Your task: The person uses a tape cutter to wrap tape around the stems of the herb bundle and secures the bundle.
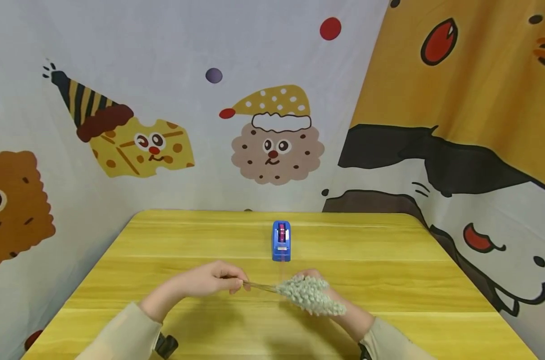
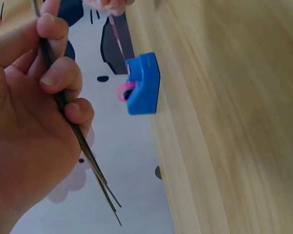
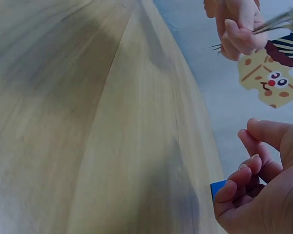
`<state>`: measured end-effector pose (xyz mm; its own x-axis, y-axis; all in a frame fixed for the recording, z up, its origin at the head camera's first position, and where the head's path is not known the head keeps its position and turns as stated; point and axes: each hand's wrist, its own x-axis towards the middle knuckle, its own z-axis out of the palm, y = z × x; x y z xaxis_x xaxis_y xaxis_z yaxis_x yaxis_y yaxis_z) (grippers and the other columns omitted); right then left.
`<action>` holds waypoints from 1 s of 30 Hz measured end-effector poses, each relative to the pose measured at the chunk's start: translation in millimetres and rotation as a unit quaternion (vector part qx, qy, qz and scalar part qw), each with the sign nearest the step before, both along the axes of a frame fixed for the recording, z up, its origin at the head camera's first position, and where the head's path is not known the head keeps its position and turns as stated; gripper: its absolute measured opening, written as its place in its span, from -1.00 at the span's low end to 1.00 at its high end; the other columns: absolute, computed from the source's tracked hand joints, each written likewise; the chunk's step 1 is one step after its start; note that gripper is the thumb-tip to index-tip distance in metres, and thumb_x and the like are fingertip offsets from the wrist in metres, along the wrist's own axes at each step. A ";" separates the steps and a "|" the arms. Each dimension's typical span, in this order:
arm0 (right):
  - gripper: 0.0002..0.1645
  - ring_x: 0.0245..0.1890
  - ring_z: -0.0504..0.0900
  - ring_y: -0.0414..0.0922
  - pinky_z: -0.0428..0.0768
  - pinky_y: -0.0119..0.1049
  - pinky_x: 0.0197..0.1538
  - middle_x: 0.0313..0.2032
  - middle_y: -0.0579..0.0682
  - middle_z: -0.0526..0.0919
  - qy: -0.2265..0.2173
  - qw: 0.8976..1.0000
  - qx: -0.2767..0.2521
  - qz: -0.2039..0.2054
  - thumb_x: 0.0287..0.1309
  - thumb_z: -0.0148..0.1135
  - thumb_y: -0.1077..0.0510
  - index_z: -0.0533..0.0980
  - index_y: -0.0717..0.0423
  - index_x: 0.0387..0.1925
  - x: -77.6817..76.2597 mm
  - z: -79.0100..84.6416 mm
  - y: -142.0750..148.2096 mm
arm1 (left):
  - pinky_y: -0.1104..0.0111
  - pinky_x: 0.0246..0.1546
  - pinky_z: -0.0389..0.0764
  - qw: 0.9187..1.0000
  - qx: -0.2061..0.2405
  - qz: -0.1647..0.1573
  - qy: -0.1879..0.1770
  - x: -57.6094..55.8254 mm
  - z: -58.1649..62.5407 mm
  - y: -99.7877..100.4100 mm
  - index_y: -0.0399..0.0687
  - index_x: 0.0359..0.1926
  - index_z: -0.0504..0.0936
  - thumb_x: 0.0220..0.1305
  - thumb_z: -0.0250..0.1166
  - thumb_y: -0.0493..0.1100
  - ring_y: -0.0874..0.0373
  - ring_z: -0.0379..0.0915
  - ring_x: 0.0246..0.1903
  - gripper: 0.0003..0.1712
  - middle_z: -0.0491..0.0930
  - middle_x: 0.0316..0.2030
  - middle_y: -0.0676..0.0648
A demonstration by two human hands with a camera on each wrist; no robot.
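My left hand [image 1: 211, 280] grips the thin stems [image 2: 88, 156] of a bunch of pale green dried flowers [image 1: 310, 296]. The stem ends stick out past the curled fingers in the left wrist view. The flower head points right and hides much of my right hand [image 1: 309, 273] in the head view. From a blue tape dispenser [image 1: 276, 245] with a pink core, a narrow tape strip [image 2: 116, 35] stretches to my right hand, which pinches its end between thumb and forefinger [image 3: 251, 141]. The stems pass close to the strip in the head view.
The wooden table [image 1: 186, 240] reaches back to a cartoon-printed cloth [image 1: 173, 50]. The dispenser stands beyond both hands, toward the table's far edge. A small black device [image 1: 166, 346] shows beside my left sleeve [image 1: 128, 332].
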<state>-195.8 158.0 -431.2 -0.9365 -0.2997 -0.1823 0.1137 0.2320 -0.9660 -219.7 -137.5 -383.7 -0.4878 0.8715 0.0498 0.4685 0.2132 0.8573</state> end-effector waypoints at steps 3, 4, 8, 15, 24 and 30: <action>-0.68 -0.69 0.29 -0.26 0.34 -0.42 -0.59 -0.68 -0.04 0.46 0.052 0.996 0.077 0.007 0.15 0.32 0.15 0.60 0.42 -0.39 -4.7 1.4 0.1 | 0.48 -0.46 0.35 0.999 -0.007 -0.047 -0.002 4.3 -2.3 6.8 -0.12 -0.09 0.65 0.50 0.00 -0.20 0.38 0.18 -0.57 -0.72 0.60 -0.33 0.11; -0.68 -0.69 0.26 -0.28 0.31 -0.42 -0.57 -0.70 -0.16 0.40 0.058 0.995 0.086 0.009 0.13 0.34 0.12 0.62 0.39 -0.41 -5.7 1.9 0.0 | 0.49 -0.45 0.36 0.998 -0.012 -0.057 -0.007 5.7 -3.3 9.1 -0.15 -0.10 0.66 0.50 0.00 -0.20 0.39 0.20 -0.55 -0.72 0.59 -0.37 0.09; -0.66 -0.68 0.18 -0.23 0.25 -0.32 -0.53 -0.72 -0.19 0.29 0.056 0.995 0.080 0.018 0.09 0.38 0.10 0.62 0.38 -0.39 -7.8 5.7 1.3 | 0.52 -0.40 0.45 0.997 -0.047 -0.060 -0.003 9.6 -10.5 18.0 -0.16 -0.13 0.68 0.47 0.03 -0.21 0.40 0.32 -0.50 -0.72 0.63 -0.36 0.01; -0.68 -0.72 0.15 -0.25 0.24 -0.30 -0.52 -0.65 -0.11 0.42 0.042 0.994 0.090 0.036 0.10 0.38 0.09 0.64 0.34 -0.35 -14.5 15.9 3.7 | 0.52 -0.59 0.39 0.992 -0.112 -0.011 0.048 10.2 -28.8 35.2 -0.02 -0.20 0.72 0.42 0.09 -0.19 0.41 0.29 -0.61 -0.76 0.61 -0.48 0.09; -0.66 -0.67 0.22 -0.19 0.29 -0.26 -0.47 -0.66 -0.10 0.36 0.054 0.992 0.108 0.048 0.10 0.38 0.07 0.64 0.35 -0.38 -20.9 22.7 4.1 | 0.51 -0.65 0.27 0.989 -0.126 0.065 0.031 -3.7 -44.6 55.4 -0.03 -0.22 0.71 0.41 0.09 -0.22 0.36 0.19 -0.70 -0.76 0.46 -0.64 0.08; -0.67 -0.62 0.24 -0.20 0.29 -0.31 -0.50 -0.59 -0.12 0.41 0.060 0.990 0.118 0.043 0.10 0.38 0.04 0.64 0.29 -0.41 -21.9 25.1 3.1 | 0.44 -0.64 0.29 0.983 -0.109 0.146 0.033 -14.6 -48.8 72.2 -0.09 -0.23 0.72 0.41 0.08 -0.23 0.30 0.24 -0.67 -0.75 0.55 -0.55 -0.02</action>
<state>-217.7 161.1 -406.1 -0.9284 -0.3418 -0.1457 -0.0288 0.4571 -0.8889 -234.3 -65.3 -432.4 -0.7209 0.6881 -0.0824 0.4131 0.5222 0.7461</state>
